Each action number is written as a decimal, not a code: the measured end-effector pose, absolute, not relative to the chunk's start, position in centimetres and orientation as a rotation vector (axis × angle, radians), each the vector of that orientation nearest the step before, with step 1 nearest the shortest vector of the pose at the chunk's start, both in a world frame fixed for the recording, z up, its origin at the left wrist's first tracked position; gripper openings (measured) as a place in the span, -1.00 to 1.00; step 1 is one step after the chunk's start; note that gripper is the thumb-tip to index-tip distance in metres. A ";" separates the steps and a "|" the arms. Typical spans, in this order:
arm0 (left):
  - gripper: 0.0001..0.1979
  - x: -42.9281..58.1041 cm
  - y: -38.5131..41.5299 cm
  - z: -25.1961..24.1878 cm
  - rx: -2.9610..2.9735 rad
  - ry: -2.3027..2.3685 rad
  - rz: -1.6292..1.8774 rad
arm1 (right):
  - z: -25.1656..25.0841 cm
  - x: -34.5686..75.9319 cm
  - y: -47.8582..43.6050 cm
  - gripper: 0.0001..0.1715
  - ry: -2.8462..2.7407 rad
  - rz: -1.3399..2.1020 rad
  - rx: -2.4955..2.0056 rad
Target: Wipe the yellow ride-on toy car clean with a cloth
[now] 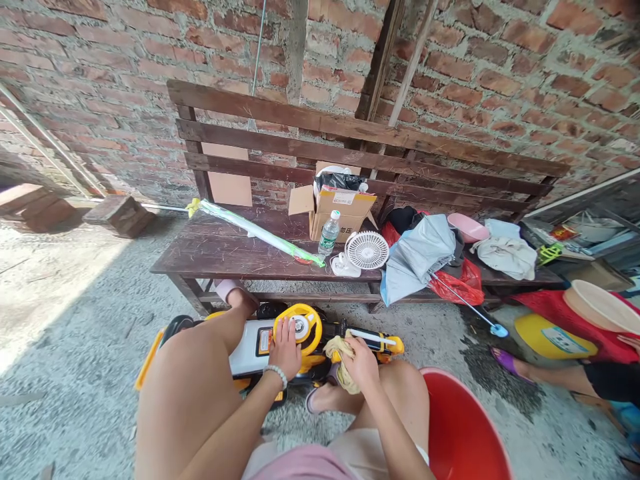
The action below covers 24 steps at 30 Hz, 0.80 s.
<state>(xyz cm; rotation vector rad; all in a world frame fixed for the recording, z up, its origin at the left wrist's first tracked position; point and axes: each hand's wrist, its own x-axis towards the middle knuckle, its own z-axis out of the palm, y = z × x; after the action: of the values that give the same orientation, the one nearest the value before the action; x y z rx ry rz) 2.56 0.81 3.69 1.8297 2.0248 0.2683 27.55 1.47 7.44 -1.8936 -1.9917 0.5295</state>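
Note:
In the head view a yellow, white and black ride-on toy car [247, 350] is on the concrete floor between my legs. My left hand [286, 353], with a beaded bracelet at the wrist, rests on the left part of its yellow steering wheel [314, 319]. Its fingers lie extended over the rim and hub, not wrapped round it. A crumpled, pale yellow cloth [345, 373] is bunched in my right hand [364, 365], just right of the wheel, over the car's front part. Fingers and cloth hide some of the car's surface there.
A dark wooden bench [225, 257] holds a cardboard box [345, 210], water bottle [329, 235], white fan [367, 251] and silver umbrella [420, 257]. At my right knee stands a red bucket [463, 427]. Another person's leg [550, 373] and yellow container [553, 337] are further right.

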 end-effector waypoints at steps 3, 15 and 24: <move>-0.26 2.5 0.8 3.7 1.834 2.006 0.267 | 7.3 28.2 2.5 -0.61 -1.783 0.485 -1.793; -0.25 2.3 0.8 3.5 1.826 2.026 0.244 | 7.9 28.1 5.3 -0.58 -1.890 0.486 -2.282; -0.25 2.4 1.0 3.6 1.802 1.993 0.266 | 9.8 35.7 5.8 -0.52 -1.820 0.334 -2.736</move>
<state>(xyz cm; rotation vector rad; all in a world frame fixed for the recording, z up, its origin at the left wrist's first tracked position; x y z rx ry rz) 2.39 0.96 3.56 1.8016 1.9930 0.2656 35.73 5.78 9.82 -2.7364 -1.8203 0.3343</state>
